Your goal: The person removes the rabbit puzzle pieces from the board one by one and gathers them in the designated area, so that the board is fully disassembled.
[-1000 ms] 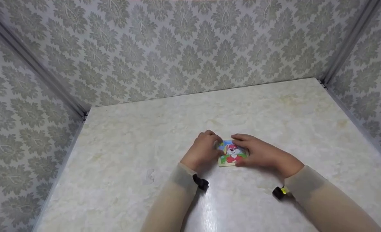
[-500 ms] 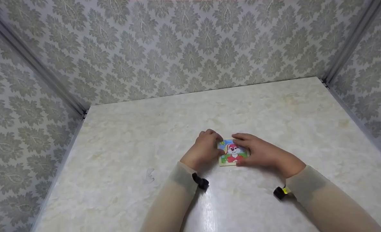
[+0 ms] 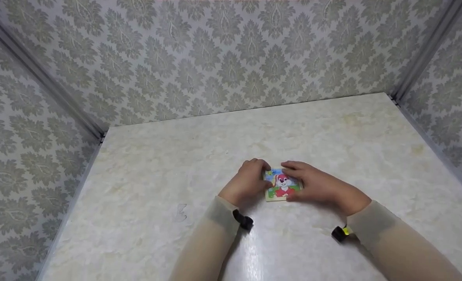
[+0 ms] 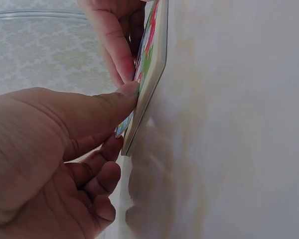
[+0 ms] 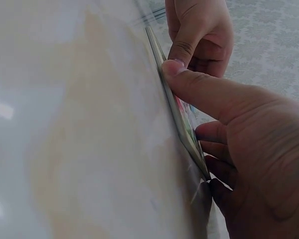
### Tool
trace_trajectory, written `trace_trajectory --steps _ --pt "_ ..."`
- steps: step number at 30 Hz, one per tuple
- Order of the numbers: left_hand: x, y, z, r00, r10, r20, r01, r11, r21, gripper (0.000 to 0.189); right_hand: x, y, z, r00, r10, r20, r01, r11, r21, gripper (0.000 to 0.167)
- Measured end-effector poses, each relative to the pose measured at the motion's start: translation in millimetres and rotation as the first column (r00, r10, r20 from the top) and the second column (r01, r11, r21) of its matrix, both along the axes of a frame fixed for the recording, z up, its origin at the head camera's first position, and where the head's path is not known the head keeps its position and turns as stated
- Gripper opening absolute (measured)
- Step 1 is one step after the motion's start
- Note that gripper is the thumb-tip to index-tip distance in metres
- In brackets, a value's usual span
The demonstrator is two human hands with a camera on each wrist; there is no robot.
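Note:
A small square wooden jigsaw puzzle (image 3: 283, 188) shows a red-and-white rabbit on green and blue, low over the pale tabletop. My left hand (image 3: 246, 181) grips its left side, thumb on the picture and fingertips at the far left corner. In the left wrist view, a thin light-blue edge (image 4: 121, 127) stands slightly proud of the board beside that thumb (image 4: 104, 109). From the right, my right hand (image 3: 318, 185) holds the puzzle, thumb at the near edge and fingers over the far edge. The right wrist view shows that thumb (image 5: 204, 89) on the board's rim.
The marbled tabletop (image 3: 156, 168) runs back to a patterned wall (image 3: 231, 58), with more patterned panels left and right. A faint outlined shape (image 3: 181, 212) lies on the tabletop left of my left forearm. Black wrist cameras (image 3: 246, 223) hang under both cuffs.
The fingers of my left hand have shifted slightly at the puzzle's far left corner. The puzzle and my right hand stay nearly where they were.

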State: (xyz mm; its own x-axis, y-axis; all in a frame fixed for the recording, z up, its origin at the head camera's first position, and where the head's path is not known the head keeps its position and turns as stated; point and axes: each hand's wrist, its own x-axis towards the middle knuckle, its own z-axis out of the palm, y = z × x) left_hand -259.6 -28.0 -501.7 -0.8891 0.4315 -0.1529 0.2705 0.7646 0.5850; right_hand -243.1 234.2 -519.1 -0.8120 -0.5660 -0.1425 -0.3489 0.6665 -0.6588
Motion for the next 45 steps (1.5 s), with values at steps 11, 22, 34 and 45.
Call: trace_trajectory --steps 11,22,34,45 --pt "-4.4 -1.8 -2.9 0.999 -0.002 -0.049 0.005 0.999 0.049 0.037 -0.5 1.3 -1.2 1.000 0.008 -0.017 -0.009 1.000 -0.022 0.094" --pt "-4.5 -5.5 -4.4 0.999 0.040 -0.011 -0.038 0.987 0.157 0.031 -0.5 1.4 -1.3 1.000 -0.012 0.012 0.012 1.000 -0.014 0.097" --pt "-5.5 -6.2 -6.0 0.994 0.106 0.009 -0.106 0.973 0.203 0.024 0.9 3.1 -2.5 1.000 -0.007 -0.001 0.007 1.000 -0.013 0.096" --pt "-13.0 -30.8 2.2 0.987 0.161 0.025 -0.162 0.954 0.253 0.021 0.0 1.7 0.3 0.999 0.018 -0.050 -0.018 1.000 0.019 0.099"
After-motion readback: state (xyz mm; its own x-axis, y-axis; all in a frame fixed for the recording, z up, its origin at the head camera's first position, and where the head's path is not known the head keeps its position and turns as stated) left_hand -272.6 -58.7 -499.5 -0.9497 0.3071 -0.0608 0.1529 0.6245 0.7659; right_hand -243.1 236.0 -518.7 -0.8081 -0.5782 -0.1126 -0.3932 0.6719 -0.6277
